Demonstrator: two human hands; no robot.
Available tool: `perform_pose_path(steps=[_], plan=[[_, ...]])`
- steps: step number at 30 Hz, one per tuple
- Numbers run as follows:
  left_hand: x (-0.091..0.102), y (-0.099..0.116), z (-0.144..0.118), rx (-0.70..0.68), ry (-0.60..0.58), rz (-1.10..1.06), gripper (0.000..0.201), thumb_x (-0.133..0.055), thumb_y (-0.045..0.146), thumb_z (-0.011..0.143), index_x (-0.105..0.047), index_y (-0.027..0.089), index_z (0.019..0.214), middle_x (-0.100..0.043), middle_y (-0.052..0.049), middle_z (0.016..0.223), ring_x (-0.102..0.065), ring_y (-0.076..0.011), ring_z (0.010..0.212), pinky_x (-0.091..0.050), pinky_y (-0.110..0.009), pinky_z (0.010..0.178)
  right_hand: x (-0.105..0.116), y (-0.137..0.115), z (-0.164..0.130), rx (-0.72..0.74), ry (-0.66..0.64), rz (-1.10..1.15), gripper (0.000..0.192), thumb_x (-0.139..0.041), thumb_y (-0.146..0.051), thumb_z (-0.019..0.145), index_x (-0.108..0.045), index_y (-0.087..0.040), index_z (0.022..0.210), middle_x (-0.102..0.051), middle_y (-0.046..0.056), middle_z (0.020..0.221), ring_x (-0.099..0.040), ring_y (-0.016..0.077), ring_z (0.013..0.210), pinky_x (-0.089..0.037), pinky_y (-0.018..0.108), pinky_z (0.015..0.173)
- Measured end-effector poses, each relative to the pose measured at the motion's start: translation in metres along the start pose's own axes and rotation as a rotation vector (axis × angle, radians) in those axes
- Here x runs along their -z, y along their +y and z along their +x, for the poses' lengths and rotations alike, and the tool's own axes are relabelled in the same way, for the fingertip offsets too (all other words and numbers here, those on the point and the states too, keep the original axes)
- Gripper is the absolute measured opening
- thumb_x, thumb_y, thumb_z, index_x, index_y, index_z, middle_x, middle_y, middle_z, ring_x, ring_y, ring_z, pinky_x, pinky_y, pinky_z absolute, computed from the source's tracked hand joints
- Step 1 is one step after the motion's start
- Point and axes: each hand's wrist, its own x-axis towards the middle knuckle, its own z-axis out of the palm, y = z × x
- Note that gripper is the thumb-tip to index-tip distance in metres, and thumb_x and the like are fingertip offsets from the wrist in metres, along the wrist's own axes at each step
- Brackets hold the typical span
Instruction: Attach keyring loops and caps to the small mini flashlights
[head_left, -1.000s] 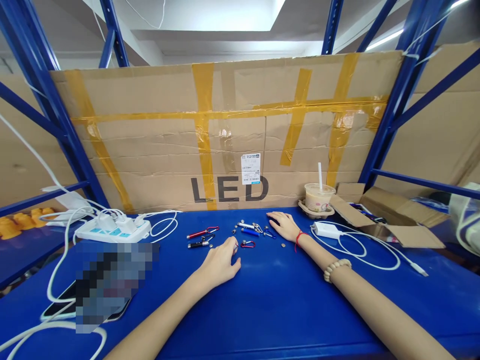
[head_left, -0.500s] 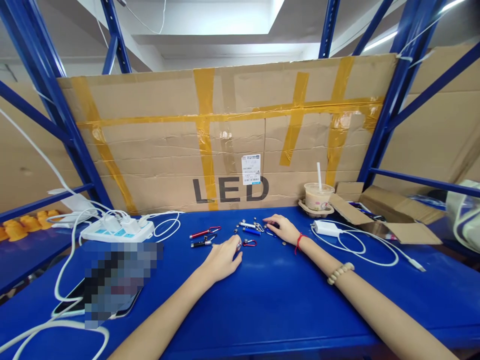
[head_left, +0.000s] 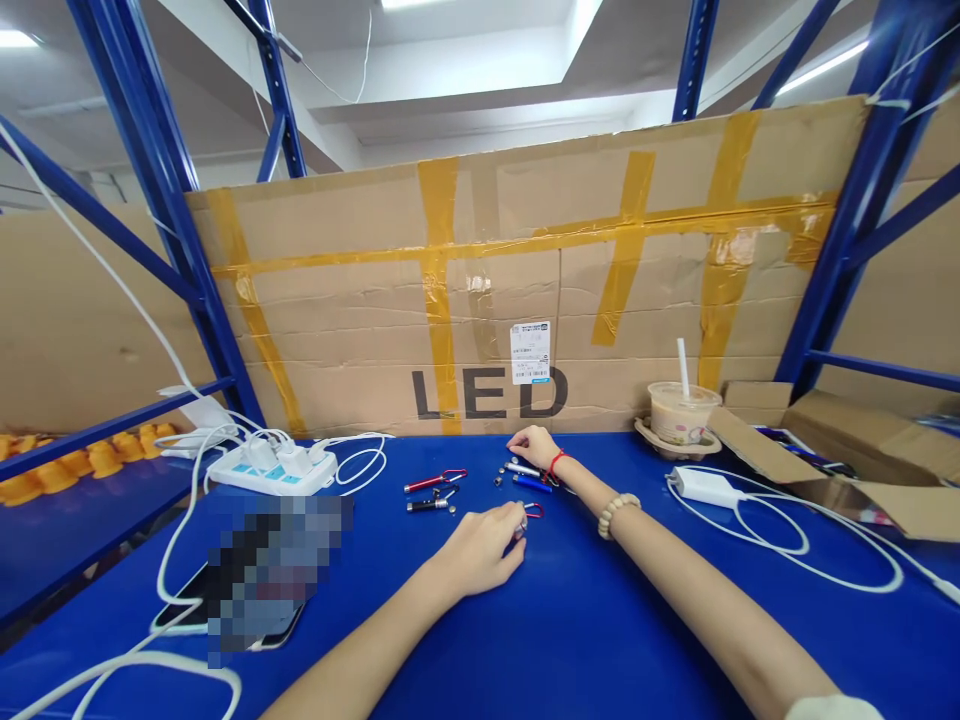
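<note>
My left hand [head_left: 484,548] rests on the blue tabletop, its fingers curled round small shiny silver pieces [head_left: 522,525] that show only in part at the fingertips. Farther back, my right hand [head_left: 535,447] reaches down with bent fingers pressed together; whatever lies at its fingertips is too small to make out. Just in front of it lie a silver penlight [head_left: 523,469], a blue penlight [head_left: 531,484] and some small round metal pieces [head_left: 498,482]. A red carabiner clip [head_left: 533,510] sits beside my left fingertips. To the left lie a red penlight [head_left: 426,484] and a black penlight [head_left: 427,505], each with a clip.
A white power strip [head_left: 271,474] with plugs and a pixelated phone-like device [head_left: 259,580] are at left. On the right stand a drink cup [head_left: 681,412] in a holder, a white adapter [head_left: 707,487] with cable, and an opened carton [head_left: 855,440]. Taped cardboard [head_left: 360,330] closes the back.
The view has turned left, so the scene sits farther right. My right hand has moved left across the small parts to their far side, fingers now closer together. My left hand stays closed.
</note>
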Motion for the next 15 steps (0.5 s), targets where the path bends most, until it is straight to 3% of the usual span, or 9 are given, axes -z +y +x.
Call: perform_pose_path(steps=[4, 9, 12, 15], plan=[[-0.001, -0.002, -0.001, -0.001, 0.008, -0.002, 0.003, -0.038, 0.019, 0.083, -0.040, 0.018, 0.082, -0.054, 0.000, 0.081, -0.052, -0.0134, 0.072, -0.031, -0.023, 0.056, 0.013, 0.004, -0.011, -0.037, 0.006, 0.108, 0.011, -0.061, -0.006, 0.069, -0.069, -0.013, 0.071, -0.068, 0.005, 0.069, -0.064, 0.0182, 0.068, -0.052, 0.027, 0.068], [0.000, -0.001, -0.001, 0.039, 0.040, -0.062, 0.010, -0.033, 0.026, 0.087, -0.040, 0.019, 0.083, -0.054, 0.000, 0.081, -0.052, -0.0146, 0.072, -0.034, -0.025, 0.061, 0.053, 0.007, -0.053, -0.081, -0.014, 0.264, 0.021, -0.066, -0.013, 0.068, -0.066, -0.009, 0.089, -0.068, 0.008, 0.076, -0.065, 0.0186, 0.070, -0.054, 0.029, 0.069], [0.000, 0.000, -0.001, 0.117, 0.036, -0.175, 0.019, -0.025, 0.029, 0.090, -0.040, 0.020, 0.083, -0.054, 0.000, 0.082, -0.051, -0.0139, 0.070, -0.035, -0.025, 0.062, 0.069, -0.008, -0.081, -0.057, -0.032, 0.364, 0.030, -0.067, -0.025, 0.069, -0.064, -0.011, 0.096, -0.067, 0.009, 0.089, -0.064, 0.0192, 0.081, -0.053, 0.031, 0.078], [-0.002, -0.001, -0.001, 0.160, 0.047, -0.321, 0.022, -0.025, 0.034, 0.091, -0.041, 0.020, 0.085, -0.053, 0.001, 0.082, -0.051, -0.0128, 0.070, -0.036, -0.024, 0.064, 0.070, -0.036, -0.105, 0.024, 0.010, 0.654, 0.041, -0.072, -0.035, 0.063, -0.064, -0.012, 0.096, -0.067, 0.010, 0.089, -0.064, 0.0223, 0.084, -0.052, 0.036, 0.080]])
